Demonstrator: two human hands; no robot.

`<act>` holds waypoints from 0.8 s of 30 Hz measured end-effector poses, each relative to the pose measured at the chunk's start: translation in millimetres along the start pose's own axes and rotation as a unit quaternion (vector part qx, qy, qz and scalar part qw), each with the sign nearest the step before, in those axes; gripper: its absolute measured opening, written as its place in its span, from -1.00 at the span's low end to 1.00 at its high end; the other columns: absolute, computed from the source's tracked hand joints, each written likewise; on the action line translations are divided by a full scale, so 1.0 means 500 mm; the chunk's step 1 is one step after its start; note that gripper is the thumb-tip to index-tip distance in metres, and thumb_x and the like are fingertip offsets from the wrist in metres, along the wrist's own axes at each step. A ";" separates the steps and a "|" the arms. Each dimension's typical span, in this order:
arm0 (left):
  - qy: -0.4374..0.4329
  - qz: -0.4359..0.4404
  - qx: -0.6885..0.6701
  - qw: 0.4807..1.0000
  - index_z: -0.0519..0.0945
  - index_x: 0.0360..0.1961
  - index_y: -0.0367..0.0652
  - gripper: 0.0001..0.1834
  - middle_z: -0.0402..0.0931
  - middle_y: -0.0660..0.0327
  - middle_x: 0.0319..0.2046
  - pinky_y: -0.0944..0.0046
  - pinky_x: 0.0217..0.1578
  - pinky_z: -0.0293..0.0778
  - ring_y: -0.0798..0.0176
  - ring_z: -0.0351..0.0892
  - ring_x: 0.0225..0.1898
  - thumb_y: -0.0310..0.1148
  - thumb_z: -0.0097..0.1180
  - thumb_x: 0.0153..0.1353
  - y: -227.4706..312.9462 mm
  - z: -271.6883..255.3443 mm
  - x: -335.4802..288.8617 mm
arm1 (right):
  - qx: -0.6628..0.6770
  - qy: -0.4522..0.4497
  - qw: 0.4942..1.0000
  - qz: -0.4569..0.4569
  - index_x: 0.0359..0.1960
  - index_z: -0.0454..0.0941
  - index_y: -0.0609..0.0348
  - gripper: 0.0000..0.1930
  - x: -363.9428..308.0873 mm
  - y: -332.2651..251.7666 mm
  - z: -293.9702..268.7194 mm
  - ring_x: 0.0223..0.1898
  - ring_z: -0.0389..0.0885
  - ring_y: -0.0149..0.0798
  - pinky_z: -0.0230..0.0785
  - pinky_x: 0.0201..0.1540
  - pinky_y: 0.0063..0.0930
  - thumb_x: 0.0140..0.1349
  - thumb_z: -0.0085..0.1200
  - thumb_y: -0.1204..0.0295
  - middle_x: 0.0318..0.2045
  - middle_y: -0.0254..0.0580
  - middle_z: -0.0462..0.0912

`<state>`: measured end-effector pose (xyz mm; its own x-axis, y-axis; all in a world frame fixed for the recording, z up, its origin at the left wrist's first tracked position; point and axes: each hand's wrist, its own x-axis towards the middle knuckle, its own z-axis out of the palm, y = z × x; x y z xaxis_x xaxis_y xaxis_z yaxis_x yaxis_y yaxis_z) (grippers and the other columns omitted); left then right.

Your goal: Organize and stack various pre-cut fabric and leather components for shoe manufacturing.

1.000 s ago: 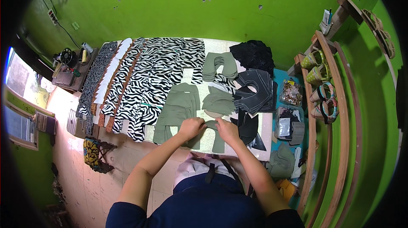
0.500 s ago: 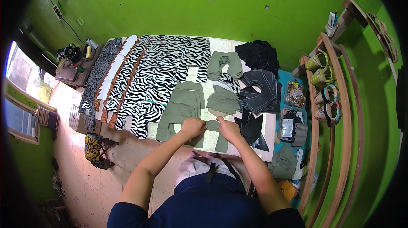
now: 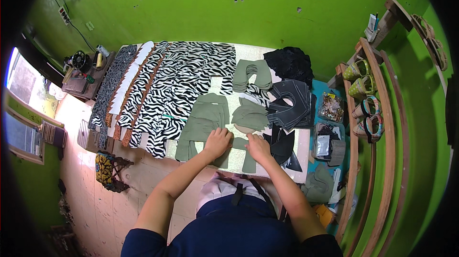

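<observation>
An olive-green, arch-shaped cut piece [image 3: 238, 143] lies at the near edge of the table between my hands, its two legs pointing toward me. My left hand [image 3: 218, 144] rests over its left leg, fingers somewhat spread, hiding part of it. On the right side of the arch is my right hand [image 3: 258, 148], with forefinger and thumb apart near its edge. Just beyond lies a stack of curved green pieces [image 3: 250, 115] with a tan piece under its near end. Left of my left hand, overlapping green pieces [image 3: 201, 123] fan out.
Zebra-print strips [image 3: 177, 72] cover the table's left half. Farther back lie a green arch stack [image 3: 252, 74], black cut pieces [image 3: 289, 101] and black lacy cloth [image 3: 289, 63]. At the right stand a turquoise surface with containers [image 3: 330, 137] and a wooden rack [image 3: 370, 113] holding sandals.
The fingers of my left hand have spread and shifted slightly up over the green piece. My right hand has drawn back a little toward me. The arch stays in place.
</observation>
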<state>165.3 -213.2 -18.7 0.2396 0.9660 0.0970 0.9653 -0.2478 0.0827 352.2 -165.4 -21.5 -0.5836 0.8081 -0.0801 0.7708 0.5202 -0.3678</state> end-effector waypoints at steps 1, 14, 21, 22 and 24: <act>0.005 0.007 -0.002 1.000 0.44 -0.28 -0.08 -0.62 0.37 0.23 -0.32 0.25 -0.23 0.26 0.20 0.33 -0.20 -0.14 0.16 -0.11 0.001 0.005 0.000 | 0.003 -0.019 1.000 0.010 -0.17 0.36 0.16 -0.63 -0.001 -0.002 -0.001 -0.17 0.45 -0.05 0.36 -0.20 -0.24 -0.02 0.14 0.34 -0.28 -0.05 0.46; -0.101 0.007 -0.093 0.991 0.40 -0.41 -0.16 -0.83 0.45 0.11 -0.57 0.13 -0.36 0.34 0.10 0.48 -0.46 -0.29 -0.03 0.05 0.001 0.008 0.007 | 0.045 -0.088 0.995 0.020 -0.35 0.42 0.16 -0.84 0.005 -0.005 -0.039 -0.29 0.49 -0.01 0.31 -0.17 -0.23 -0.01 0.04 0.49 -0.41 -0.02 0.53; -0.088 -0.061 -0.422 0.900 0.39 -0.33 -0.15 -0.81 0.45 0.10 -0.62 0.21 -0.47 0.35 0.04 0.46 -0.52 -0.31 0.04 0.08 -0.081 -0.074 -0.015 | 0.372 -0.131 0.916 0.073 -0.18 0.42 0.13 -0.78 0.020 -0.032 -0.097 -0.34 0.43 -0.38 0.28 -0.24 -0.54 0.10 0.01 0.51 -0.37 -0.27 0.51; -0.094 -0.095 -0.445 0.886 0.39 -0.30 -0.16 -0.76 0.41 0.14 -0.62 0.25 -0.47 0.33 0.14 0.41 -0.54 -0.30 0.09 0.06 -0.092 -0.100 -0.017 | 0.427 -0.126 0.890 0.098 -0.14 0.41 0.11 -0.78 0.018 -0.042 -0.101 -0.28 0.39 -0.44 0.26 -0.20 -0.58 0.14 -0.02 0.53 -0.30 -0.34 0.49; -0.087 -0.129 -0.473 0.867 0.41 -0.21 -0.19 -0.67 0.30 0.23 -0.62 0.36 -0.46 0.30 0.33 0.26 -0.55 -0.28 0.16 0.04 -0.121 -0.127 -0.033 | 0.447 -0.074 0.889 0.074 -0.14 0.41 0.12 -0.77 0.025 -0.075 -0.085 -0.25 0.39 -0.41 0.25 -0.16 -0.53 0.14 -0.02 0.51 -0.26 -0.29 0.49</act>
<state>96.1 -218.8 37.7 0.1196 0.9746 -0.1895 0.4909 0.1078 0.8645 326.9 -163.0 30.7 -0.5717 0.7694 -0.2850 0.3699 -0.0684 -0.9266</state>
